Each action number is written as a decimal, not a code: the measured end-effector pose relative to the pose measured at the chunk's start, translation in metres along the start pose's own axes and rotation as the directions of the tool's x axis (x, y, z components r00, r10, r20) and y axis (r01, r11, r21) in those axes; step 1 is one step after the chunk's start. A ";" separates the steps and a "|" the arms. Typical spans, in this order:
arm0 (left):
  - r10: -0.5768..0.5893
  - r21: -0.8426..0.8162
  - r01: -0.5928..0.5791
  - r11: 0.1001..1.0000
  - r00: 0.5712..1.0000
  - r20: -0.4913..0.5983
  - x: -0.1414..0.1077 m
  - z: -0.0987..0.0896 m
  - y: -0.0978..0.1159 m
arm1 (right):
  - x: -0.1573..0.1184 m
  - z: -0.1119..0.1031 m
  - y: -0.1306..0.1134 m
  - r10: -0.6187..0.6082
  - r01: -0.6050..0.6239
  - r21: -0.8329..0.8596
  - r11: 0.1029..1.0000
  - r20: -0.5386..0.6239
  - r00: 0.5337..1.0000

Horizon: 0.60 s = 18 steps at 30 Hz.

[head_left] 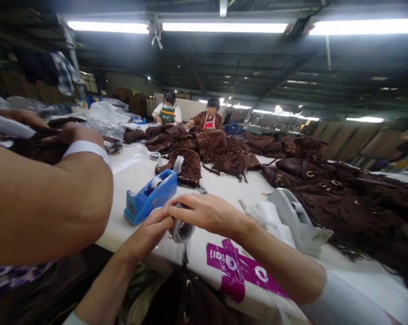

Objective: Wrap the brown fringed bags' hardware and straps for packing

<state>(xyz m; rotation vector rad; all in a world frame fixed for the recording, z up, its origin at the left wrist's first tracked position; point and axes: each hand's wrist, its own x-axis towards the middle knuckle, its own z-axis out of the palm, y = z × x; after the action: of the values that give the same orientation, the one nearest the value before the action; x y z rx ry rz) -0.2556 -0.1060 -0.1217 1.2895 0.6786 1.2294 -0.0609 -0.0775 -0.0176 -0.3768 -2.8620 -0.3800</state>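
In front of me, my left hand point(154, 228) and my right hand point(204, 210) meet at the table's near edge. Between them is a greyish coiled piece point(182, 229) that looks wrapped in clear film; its exact kind is unclear. The fingers of both hands close around it, the right ones from above. A narrow strip runs down from it toward a dark brown bag point(186, 298) with gold eyelets below the edge. Just beyond my left hand stands a blue tape dispenser point(151, 198). Behind it lies a brown fringed bag point(186, 164) with a pale strip on it.
A co-worker's bent arm point(54, 198) with a white band fills the left side, close to my left hand. A grey tape dispenser point(300, 221) stands right of my right forearm. Brown bags point(346, 194) pile up at right. Two people point(208, 115) work across the table.
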 end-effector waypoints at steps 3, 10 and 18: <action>-0.014 0.068 0.019 0.997 0.996 -0.084 0.001 -0.004 -0.004 | 0.005 0.003 0.000 -0.009 0.016 -0.144 0.989 0.051 0.999; -0.046 0.157 0.062 0.986 0.994 -0.102 -0.002 0.007 0.012 | 0.005 0.018 -0.004 0.007 -0.024 -0.290 0.957 -0.059 0.998; -0.132 -0.150 0.108 0.983 0.977 -0.164 -0.006 0.021 -0.002 | -0.004 0.029 -0.005 0.035 -0.122 -0.322 0.939 -0.263 0.964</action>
<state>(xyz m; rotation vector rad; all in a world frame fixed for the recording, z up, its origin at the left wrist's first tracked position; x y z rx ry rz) -0.2370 -0.1181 -0.1199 1.0187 0.7701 1.2760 -0.0644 -0.0751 -0.0474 -0.4633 -2.5206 -0.8427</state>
